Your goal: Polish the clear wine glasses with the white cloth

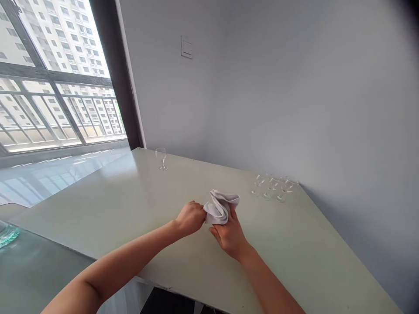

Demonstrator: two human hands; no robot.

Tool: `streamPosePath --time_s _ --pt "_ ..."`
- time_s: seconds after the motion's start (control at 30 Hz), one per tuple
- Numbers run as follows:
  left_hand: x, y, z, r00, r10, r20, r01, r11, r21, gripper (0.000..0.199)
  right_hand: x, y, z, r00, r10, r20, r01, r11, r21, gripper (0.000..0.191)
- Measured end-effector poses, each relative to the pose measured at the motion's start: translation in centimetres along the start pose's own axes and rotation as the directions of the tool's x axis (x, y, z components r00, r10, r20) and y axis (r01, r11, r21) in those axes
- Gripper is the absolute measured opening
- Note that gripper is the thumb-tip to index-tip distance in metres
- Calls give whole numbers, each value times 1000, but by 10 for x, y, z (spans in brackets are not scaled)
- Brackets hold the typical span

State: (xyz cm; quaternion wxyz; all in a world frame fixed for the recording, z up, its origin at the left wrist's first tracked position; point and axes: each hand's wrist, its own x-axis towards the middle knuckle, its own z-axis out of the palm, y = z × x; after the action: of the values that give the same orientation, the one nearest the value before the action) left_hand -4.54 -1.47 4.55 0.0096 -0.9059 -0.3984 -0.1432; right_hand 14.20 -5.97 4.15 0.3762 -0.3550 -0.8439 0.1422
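A folded white cloth (217, 210) is bunched between my two hands, above the middle of the table. My left hand (191, 217) is closed, its fingertips gripping the cloth's left edge. From the right and below, my right hand (230, 235) grasps the same cloth, its fingers partly behind the folds and its thumb to the left. Whether anything is wrapped inside the cloth I cannot tell. Beyond my left hand a single clear stemmed glass (160, 153) stands upright near the table's far end. To the right of the cloth, several stemmed glasses (272, 185) are grouped by the wall.
The pale glossy table (144, 209) meets a grey wall (294, 96) at the back and right. A light switch (187, 47) is on the wall. Large windows (59, 83) lie left. A greenish glass object (8, 235) sits on a lower surface at the left edge.
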Motion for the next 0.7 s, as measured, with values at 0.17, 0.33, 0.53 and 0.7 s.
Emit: streamPosePath --time_s 0.17,0.33,0.53,0.7 --pt "-6 5 14 936 293 -194 -264 951 160 26 5 3 -6 955 286 -84 -270 949 160 22" --pt "-10 10 25 943 262 -203 -245 964 107 29 4 21 -11 769 639 16 -493 577 651 29" --pt "-8 14 31 967 102 -233 -81 992 100 41 4 31 11 480 873 86 -248 41 968 20" --pt "-5 13 28 943 -4 -334 41 994 106 42 8 8 23 577 815 55 -131 26 991 28"
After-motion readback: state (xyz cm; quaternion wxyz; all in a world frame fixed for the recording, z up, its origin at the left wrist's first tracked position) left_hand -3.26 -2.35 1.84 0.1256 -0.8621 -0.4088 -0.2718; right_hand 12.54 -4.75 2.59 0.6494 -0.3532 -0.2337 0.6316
